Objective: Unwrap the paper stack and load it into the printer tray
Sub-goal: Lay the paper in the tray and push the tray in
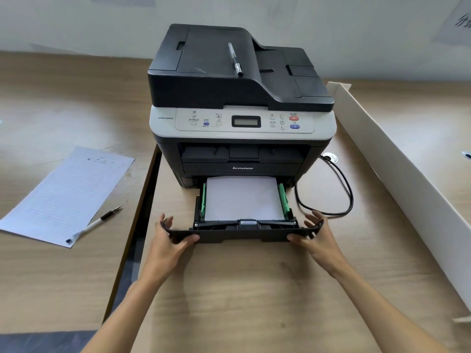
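Printer: black and grey Lenovo multifunction printer point(242, 118) sitting in the upper middle of the frame on a light wood-grain desk point(242, 289), control panel with a small screen facing the camera.

Tray: black plastic paper tray point(243, 231) pulled most of the way out of the printer's bottom slot, front panel right in the centre of the frame. Green guides run down both sides inside it.

Paper: the white paper stack point(242, 197) is already lying flat in the tray between the green guides, its far edge tucked under the printer body. No wrapper on it that I can see.

Left hand: left hand point(169, 240) is clamped on the left end of the tray's front panel, thumb on the front face, fingers curled over the top edge.

Right hand: right hand point(316, 238) does the same on the right end, thumb in front, fingers hooked over the top.

Other stuff: a clear ballpoint pen point(235, 59) lies on the printer lid. At the left of the frame there's a lined sheet of paper point(63, 192) with a second clear pen point(94, 224) resting across its lower right corner. A black power cable point(341, 189) loops on the desk just right of the printer, and a long white cardboard panel point(407, 174) runs down the right side of the frame.
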